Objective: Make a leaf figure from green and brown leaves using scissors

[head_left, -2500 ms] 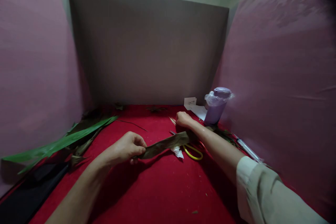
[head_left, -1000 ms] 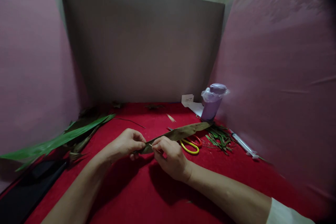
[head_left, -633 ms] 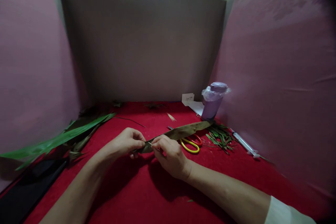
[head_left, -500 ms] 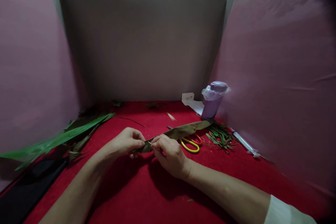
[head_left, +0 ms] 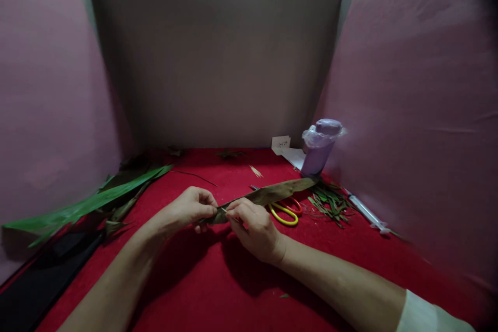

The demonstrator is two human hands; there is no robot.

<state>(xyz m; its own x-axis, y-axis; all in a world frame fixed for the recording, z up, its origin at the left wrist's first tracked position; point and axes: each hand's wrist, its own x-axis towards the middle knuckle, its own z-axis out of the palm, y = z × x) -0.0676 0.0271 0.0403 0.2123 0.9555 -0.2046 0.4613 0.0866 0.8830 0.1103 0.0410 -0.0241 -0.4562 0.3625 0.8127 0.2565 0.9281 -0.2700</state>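
Observation:
A long brown dried leaf (head_left: 278, 193) slants across the middle, its far end reaching toward the purple container. My left hand (head_left: 191, 208) pinches the near end of this leaf between thumb and fingers. Close beside it, my right hand (head_left: 254, 228) is closed in a pinch on a thin pale toothpick (head_left: 224, 210), whose tip shows against the leaf. Whether the tip has pierced the leaf I cannot tell. Scissors (head_left: 286, 213) with yellow and red handles lie partly under the leaf, just beyond my right hand. Several loose toothpicks (head_left: 256, 171) lie farther back.
A purple container (head_left: 317, 158) with clear plastic around its top stands back right, near a white card (head_left: 280, 143). Cut green strips (head_left: 330, 202) and a syringe (head_left: 368, 212) lie at right. Green leaves (head_left: 93, 201) and a black flat object (head_left: 50, 275) are at left on the red cloth (head_left: 202, 290).
The whole view has shifted slightly, so things appear a little farther right. Both hands keep the same hold, with hardly any movement at the leaf.

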